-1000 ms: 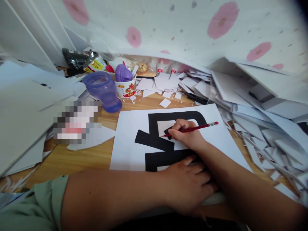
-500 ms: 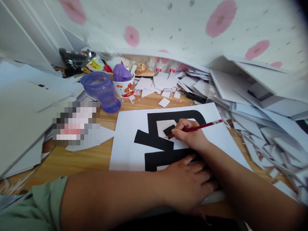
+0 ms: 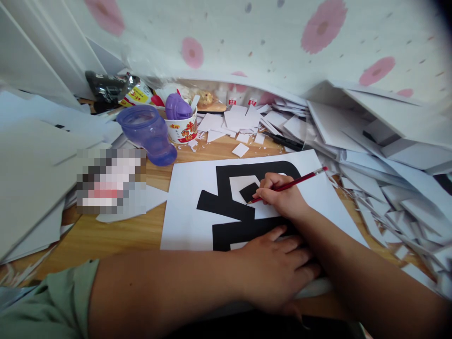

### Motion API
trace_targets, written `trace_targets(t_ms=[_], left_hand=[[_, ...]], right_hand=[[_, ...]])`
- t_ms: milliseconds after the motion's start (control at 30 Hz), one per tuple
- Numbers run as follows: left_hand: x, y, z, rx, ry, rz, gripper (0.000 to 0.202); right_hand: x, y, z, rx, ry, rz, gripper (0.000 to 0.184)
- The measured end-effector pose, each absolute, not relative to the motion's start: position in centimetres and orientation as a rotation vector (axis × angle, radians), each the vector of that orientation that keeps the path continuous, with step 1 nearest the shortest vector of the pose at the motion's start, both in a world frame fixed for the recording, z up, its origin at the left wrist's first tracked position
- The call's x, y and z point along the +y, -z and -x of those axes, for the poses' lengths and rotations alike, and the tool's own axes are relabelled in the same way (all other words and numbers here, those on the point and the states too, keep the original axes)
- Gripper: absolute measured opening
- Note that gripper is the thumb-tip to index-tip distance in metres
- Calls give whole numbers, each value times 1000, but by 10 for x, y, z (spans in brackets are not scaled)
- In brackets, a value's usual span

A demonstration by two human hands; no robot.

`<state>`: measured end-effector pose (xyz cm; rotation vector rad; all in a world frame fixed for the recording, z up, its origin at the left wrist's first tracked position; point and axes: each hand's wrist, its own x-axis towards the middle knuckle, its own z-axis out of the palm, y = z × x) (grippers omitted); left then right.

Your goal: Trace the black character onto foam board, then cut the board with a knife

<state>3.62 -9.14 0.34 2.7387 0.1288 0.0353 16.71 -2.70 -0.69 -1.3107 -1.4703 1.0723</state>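
Observation:
A white sheet (image 3: 190, 230) lies on the wooden table, bearing a large black cut-out shape (image 3: 226, 188) with openings in it. My right hand (image 3: 280, 195) is closed around a red pencil (image 3: 305, 177). The pencil's tip touches down or hovers just over the sheet, beside a small black square (image 3: 249, 192) inside the upper opening; which of the two I cannot tell. My left hand (image 3: 278, 268) lies flat with fingers spread, over the lower part of the black shape. That lower part is mostly hidden by the hand and forearm.
A purple translucent cup (image 3: 148, 134) and a paper tub (image 3: 183, 129) with a purple item stand at the back left. White offcuts (image 3: 240, 117) and a black pen-like tool (image 3: 284, 141) lie behind the sheet. Stacked white boards (image 3: 353, 127) crowd the right; more boards (image 3: 31, 165) lie left.
The pencil tip has shifted slightly right and down along the small black square, and the pencil's rear end is tilted higher. My left hand stays in place.

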Motion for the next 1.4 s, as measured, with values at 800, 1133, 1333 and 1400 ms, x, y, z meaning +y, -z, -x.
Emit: trace_targets(t_ms=[800, 1133, 1333, 1400], left_hand=[[-93, 5, -37, 119, -180, -2774, 59], [-93, 3, -37, 113, -158, -2782, 59], [-93, 2, -37, 113, -148, -2790, 61], [-93, 3, -37, 106, -138, -2781, 60]], right_hand=[[-9, 4, -142, -1453, -1177, 1280, 25], [-9, 3, -143, -1534, -1133, 1294, 25], [-8, 1, -141, -1513, -1121, 1307, 24], [-7, 1, -141, -1503, -1104, 1320, 23]])
